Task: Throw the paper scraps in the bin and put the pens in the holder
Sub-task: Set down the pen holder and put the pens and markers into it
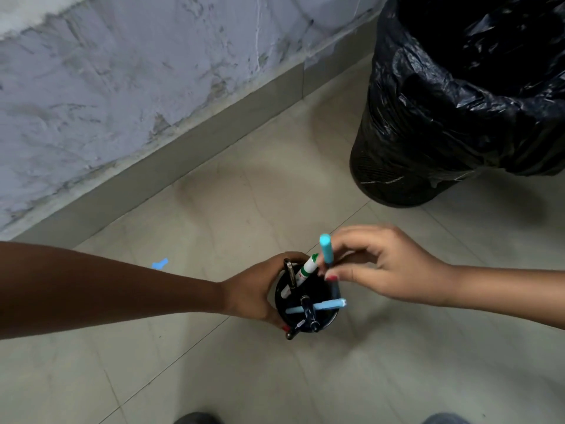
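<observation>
A black round pen holder [327, 316] sits low in the middle of the head view, gripped on its left side by my left hand [253, 292]. Several pens stand or lie in it: a white marker with a green cap [307, 269], a light blue pen [324, 306] lying across the top, and dark pens. My right hand [379, 267] pinches a turquoise pen [326, 250] upright over the holder's right rim, its lower end inside. A small blue paper scrap [160, 264] lies on the floor to the left.
A black bin [428, 142] lined with a black plastic bag stands at the upper right on the tiled floor. A rough grey wall [122, 71] with a skirting runs along the left. Shoe tips [195, 419] show at the bottom edge.
</observation>
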Demonstrator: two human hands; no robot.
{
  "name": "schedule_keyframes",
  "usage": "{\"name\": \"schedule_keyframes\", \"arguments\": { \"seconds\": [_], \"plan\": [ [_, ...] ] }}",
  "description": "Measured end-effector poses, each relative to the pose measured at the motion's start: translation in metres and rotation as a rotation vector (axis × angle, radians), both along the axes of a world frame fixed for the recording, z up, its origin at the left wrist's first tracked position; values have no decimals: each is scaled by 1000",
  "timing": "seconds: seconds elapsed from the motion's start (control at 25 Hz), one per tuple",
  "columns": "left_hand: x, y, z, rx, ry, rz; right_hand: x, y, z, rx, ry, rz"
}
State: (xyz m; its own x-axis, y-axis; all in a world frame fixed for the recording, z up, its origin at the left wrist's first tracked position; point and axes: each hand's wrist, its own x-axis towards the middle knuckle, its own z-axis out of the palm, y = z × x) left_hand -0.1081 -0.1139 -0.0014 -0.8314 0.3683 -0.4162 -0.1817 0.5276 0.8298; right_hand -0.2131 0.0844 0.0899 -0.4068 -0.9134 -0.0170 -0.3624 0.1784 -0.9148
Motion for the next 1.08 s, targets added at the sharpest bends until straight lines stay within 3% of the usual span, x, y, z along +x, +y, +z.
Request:
{"name": "schedule_keyframes", "arguments": {
  "seconds": [0.12,0.24,0.32,0.48,0.64,0.76,0.88,1.08],
  "plan": [
    [-2,0,2,-20,48,-7,-6,-12,-2,-7,-151,-105],
    [0,0,-1,13,68,31,0,-11,-14,86,158,86],
    [0,-2,0,54,81,93,-6,-8,-18,90,250,96],
    [-19,-7,17,125,106,262,-37,0,-25,16,168,-43],
    [-44,-7,25,156,183,421,-55,6,-49,248,18,41],
    [-59,-2,21,172,212,450,-58,-14,-70,182,-167,55],
    [-73,-6,12,169,244,439,-69,-32,-84,138,-184,-89],
    [-106,-50,9,-160,424,264,-95,-46,-88,22,-227,-276]
  ]
}}
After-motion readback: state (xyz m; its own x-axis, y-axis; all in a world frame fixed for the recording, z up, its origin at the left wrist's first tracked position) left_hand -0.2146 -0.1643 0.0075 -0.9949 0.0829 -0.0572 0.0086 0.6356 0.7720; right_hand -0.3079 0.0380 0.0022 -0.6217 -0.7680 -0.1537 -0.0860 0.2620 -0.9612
